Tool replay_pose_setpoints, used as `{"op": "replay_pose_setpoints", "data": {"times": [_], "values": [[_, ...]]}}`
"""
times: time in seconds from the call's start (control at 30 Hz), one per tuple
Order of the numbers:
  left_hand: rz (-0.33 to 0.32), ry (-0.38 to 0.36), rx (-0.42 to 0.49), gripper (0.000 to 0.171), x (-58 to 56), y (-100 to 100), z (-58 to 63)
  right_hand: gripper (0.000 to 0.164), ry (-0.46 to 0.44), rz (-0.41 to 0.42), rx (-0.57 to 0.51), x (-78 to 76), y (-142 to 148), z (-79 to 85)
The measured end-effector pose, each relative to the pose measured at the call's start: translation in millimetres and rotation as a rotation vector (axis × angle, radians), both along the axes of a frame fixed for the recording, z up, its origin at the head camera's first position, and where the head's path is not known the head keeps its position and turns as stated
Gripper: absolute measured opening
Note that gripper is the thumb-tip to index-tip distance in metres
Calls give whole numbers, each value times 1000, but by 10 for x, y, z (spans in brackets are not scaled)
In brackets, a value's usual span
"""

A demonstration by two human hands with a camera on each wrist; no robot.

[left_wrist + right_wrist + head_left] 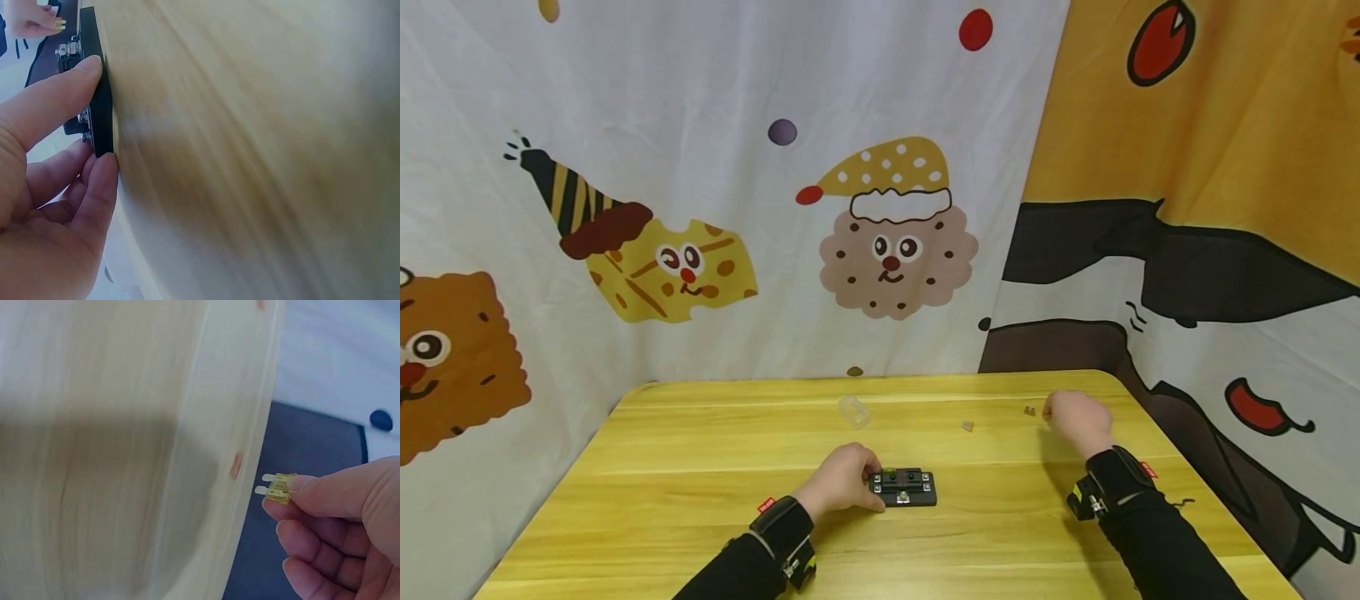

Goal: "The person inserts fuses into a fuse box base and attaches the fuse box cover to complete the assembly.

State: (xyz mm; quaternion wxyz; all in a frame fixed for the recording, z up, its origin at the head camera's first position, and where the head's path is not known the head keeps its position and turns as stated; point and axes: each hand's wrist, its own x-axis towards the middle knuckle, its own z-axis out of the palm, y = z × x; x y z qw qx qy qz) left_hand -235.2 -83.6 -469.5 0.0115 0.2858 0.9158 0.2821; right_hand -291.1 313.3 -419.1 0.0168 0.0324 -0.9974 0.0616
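Observation:
My left hand [844, 479] grips the left end of a black fuse block [904, 487] that lies flat on the table. In the left wrist view the thumb is on the face of the block's base [100, 94] and the fingertips are at its end. Metal screw terminals show on the block's top. Over the table's right side, my right hand [1078, 421] pinches a yellow blade fuse [279, 489] between thumb and index finger, both prongs sticking out. A small brownish fuse [1029, 411] lies on the wood just left of that hand.
Another small brownish piece [967, 426] lies further left. A clear plastic cover [854, 412] rests toward the table's back edge. Printed cloth [715, 167] hangs behind and beside the wooden table [700, 500].

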Motion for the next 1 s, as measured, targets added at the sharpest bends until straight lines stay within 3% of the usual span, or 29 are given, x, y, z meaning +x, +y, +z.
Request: {"op": "replay_pose_setpoints", "data": {"times": [0.2,1.0], "values": [[5,-9,11,43,-3,-5,-15,10,42,72,-17,28,-184,20],[19,-52,10,43,30,11,50,7,184,334,-66,191,-976,-76]]}}
